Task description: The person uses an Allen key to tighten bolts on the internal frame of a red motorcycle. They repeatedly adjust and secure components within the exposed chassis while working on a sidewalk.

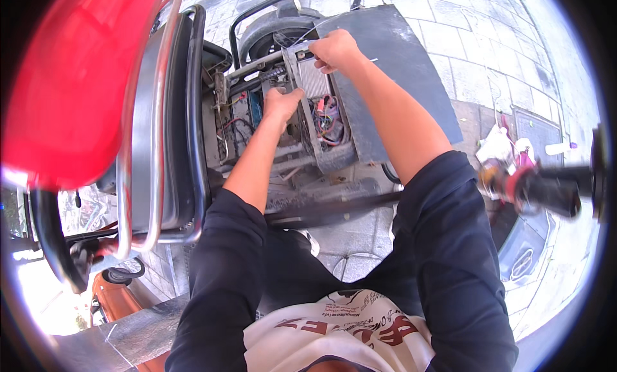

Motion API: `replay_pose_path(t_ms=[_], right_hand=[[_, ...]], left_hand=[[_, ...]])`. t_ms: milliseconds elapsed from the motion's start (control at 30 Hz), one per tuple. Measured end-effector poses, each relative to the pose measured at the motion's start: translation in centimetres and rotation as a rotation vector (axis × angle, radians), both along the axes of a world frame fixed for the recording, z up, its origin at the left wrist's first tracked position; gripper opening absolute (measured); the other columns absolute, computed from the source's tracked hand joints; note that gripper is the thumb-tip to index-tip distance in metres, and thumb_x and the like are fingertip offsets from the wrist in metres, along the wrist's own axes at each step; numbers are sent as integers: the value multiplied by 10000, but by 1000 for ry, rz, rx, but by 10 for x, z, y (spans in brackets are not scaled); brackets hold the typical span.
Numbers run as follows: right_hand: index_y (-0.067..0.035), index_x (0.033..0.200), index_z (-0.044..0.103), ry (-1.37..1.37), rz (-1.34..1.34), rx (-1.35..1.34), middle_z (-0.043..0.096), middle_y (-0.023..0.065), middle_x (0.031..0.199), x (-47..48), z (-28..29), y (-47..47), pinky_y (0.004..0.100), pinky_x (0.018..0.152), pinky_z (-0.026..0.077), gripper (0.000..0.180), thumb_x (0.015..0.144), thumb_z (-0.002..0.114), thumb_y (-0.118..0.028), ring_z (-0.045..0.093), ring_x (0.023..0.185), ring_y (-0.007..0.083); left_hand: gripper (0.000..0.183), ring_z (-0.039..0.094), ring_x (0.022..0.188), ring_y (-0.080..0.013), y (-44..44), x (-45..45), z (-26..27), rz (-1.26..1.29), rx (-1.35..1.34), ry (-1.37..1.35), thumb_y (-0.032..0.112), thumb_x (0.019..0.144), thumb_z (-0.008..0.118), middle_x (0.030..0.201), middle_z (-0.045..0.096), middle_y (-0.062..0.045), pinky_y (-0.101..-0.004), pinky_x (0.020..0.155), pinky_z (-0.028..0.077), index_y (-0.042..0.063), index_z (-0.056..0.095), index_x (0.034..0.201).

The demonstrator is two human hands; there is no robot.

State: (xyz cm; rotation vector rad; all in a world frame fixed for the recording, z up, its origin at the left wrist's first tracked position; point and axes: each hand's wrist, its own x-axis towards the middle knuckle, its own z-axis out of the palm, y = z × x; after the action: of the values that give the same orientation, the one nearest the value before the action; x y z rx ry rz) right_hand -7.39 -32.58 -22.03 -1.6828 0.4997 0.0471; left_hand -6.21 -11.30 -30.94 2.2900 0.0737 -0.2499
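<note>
Before me is the opened underbody of a small vehicle, with a bare metal frame bar [308, 126] across its compartment. My left hand [282, 104] is at this bar, thumb against its edge. Its other fingers are partly hidden, so its hold is unclear. My right hand [336, 49] has its fingers curled at the frame's far corner; whatever is between them is hidden. Under it lies a finned metal box [314, 78]. Nearer to me is a bundle of coloured wires [328, 119] with a red connector. Left of my left hand, cables run over a dark battery-like box [243, 116].
A dark flat panel [390, 83] lies to the right of the frame. A wheel [279, 32] stands beyond. On the left are a padded seat [161, 121], chrome rails [156, 131] and a blurred red part [77, 83]. A black handlebar grip [554, 193] juts in at right.
</note>
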Motion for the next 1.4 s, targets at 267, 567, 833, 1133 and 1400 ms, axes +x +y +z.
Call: replay_pose_path(t_ms=[267,567,833,1133,1400], right_hand=[[49,845,779,1,180,-66,791,125,776,101,-76,-1,327,629,649,220,870,636,-116,770,627,210],[71,808,761,29,263,-17,792,165,797,114,-111,20,354,615,655,226,878,571,-28,781,637,251],[62,838,777,39,100,184,773,161,750,110,-131,25,347,584,634,217,884,625,-86,769,610,242],[38,948,805,-21,28,176,764,129,729,108,-141,28,320,571,606,213,875,662,-101,729,568,182],[-31,1044,827,-100,62,99,768,152,767,106,-142,29,357,628,601,248,885,691,-165,719,578,191]], left_hand=[[324,681,810,-185,-12,27,-34,120,-283,228,234,890,789,947,733,-74,-386,738,547,-7,749,1102],[251,706,858,-192,-21,32,-20,160,-341,335,43,860,758,1006,764,-105,-354,787,555,-32,739,1099],[218,699,840,-196,-30,30,-14,219,-369,341,46,874,788,987,754,-110,-366,750,560,-9,739,1080],[197,698,849,-203,-28,33,-22,233,-458,389,42,875,788,975,749,-105,-378,769,570,10,747,1065],[185,708,841,-213,-34,30,-12,259,-452,382,32,883,772,955,748,-107,-377,756,573,-4,744,1063]])
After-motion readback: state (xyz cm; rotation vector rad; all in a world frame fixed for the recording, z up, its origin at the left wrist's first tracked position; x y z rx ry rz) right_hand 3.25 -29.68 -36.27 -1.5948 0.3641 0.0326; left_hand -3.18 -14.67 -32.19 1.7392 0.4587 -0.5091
